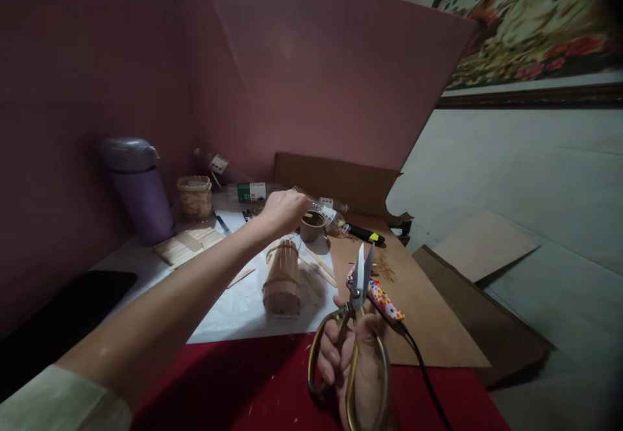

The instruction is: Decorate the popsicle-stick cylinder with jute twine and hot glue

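My right hand [355, 366] grips a pair of scissors [359, 288] by its gold handles, blades pointing up and slightly apart. Stretched across the table, my left hand [287, 210] has its fingers closed just above a small round cup [312, 224]; what it holds, if anything, is hidden. Below that hand a barrel-like piece made of wooden sticks [282, 278] lies on the white sheet [219, 320]. Loose wooden sticks [318, 265] lie to its right. A flower-patterned tool [387, 301] with a black cord rests behind the scissors on brown cardboard [423, 333].
Plastic bottles [250, 192] lie along the back, near a black and yellow cutter [365, 233]. At the left stand a purple container [141, 197] and a small stick-covered pot [195, 197], with flat wooden sticks [187, 246] in front. A red cloth [233, 385] covers the near edge.
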`<control>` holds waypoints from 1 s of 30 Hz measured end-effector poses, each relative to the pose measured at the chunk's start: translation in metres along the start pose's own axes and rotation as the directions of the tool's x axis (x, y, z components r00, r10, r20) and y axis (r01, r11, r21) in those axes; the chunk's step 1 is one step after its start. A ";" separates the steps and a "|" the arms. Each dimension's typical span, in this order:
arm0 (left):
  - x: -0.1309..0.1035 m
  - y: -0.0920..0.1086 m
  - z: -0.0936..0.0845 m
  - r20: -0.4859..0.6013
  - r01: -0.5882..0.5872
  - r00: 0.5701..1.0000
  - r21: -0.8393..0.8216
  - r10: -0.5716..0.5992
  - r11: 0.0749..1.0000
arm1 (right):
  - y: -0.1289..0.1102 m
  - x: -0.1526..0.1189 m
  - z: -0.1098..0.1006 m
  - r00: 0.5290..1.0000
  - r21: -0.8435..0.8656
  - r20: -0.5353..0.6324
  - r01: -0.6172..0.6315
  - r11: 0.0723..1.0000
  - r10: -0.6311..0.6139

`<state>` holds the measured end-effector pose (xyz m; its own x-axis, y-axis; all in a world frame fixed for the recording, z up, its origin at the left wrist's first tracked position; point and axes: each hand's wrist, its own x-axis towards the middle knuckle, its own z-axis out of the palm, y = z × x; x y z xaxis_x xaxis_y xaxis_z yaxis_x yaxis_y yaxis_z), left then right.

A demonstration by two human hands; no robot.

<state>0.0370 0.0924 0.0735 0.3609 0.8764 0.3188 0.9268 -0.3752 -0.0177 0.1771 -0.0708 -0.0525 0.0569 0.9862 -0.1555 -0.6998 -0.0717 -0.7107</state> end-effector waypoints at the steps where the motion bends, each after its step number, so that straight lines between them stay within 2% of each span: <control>1: 0.012 0.003 0.003 0.022 -0.039 0.999 0.016 0.039 0.999 | 0.001 0.001 -0.003 1.000 0.013 -0.002 -0.007 1.000 0.008; 4: 0.042 0.010 0.014 0.096 -0.150 0.985 0.048 0.145 0.988 | 0.003 0.005 -0.012 0.998 0.058 0.016 -0.056 0.997 0.055; 7: 0.062 0.014 0.026 0.167 -0.219 0.964 0.063 0.206 0.974 | 0.005 0.008 -0.019 0.995 0.092 0.059 -0.088 0.992 0.083; 11: 0.076 0.014 0.040 0.220 -0.256 0.946 0.060 0.237 0.965 | 0.008 0.010 -0.023 0.990 0.088 0.099 -0.108 0.990 0.099; 15: 0.079 0.012 0.047 0.235 -0.238 0.945 0.027 0.225 0.971 | 0.007 0.010 -0.025 0.990 0.070 0.089 -0.120 0.990 0.113; 19: 0.074 0.006 0.043 0.186 -0.177 0.965 -0.065 0.186 0.982 | 0.006 0.010 -0.023 0.988 0.067 0.098 -0.123 0.990 0.117; 24: 0.054 -0.010 0.030 0.015 -0.041 0.999 -0.296 0.048 0.954 | 0.004 0.008 -0.016 0.993 0.070 0.062 -0.104 0.992 0.100; 27: 0.034 -0.017 0.028 -0.072 0.042 0.993 -0.509 -0.091 0.860 | 0.002 0.005 -0.010 0.995 0.061 0.030 -0.097 0.993 0.095; 30: 0.008 -0.018 0.028 -0.066 0.106 0.974 -0.716 -0.219 0.690 | 0.000 0.002 -0.004 0.997 0.023 0.017 -0.073 0.997 0.072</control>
<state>0.0264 0.1149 0.0497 0.1417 0.9153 0.3771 0.6033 -0.3819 0.7002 0.1803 -0.0697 -0.0558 -0.0063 0.9809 -0.1944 -0.7183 -0.1397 -0.6816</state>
